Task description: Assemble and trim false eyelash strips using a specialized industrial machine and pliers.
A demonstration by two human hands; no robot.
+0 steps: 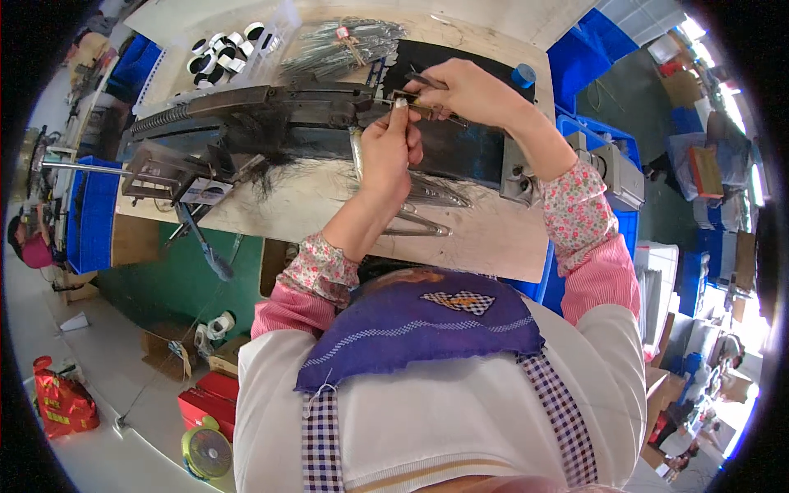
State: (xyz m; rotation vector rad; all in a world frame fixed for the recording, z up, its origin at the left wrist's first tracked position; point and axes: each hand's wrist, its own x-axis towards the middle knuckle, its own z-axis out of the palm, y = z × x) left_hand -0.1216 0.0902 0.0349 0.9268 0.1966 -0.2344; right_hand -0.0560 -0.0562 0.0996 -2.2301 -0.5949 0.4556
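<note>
Left hand [388, 156] and right hand [472, 92] meet, fingers closed, beside the dark bar's [329, 103] end above the tabletop [493, 234].
The right grips a dark tool [427, 80]; what the left pinches, if anything, is unclear. Steady, light fingertips should help.

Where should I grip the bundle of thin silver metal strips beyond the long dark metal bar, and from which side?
Probably at its middle, from above: the bundle of strips lies flat, a tan band seems to cross there, and the loose ends spread, so an end grip could pull single strips out. The clear plastic tray crowds its left end.
</note>
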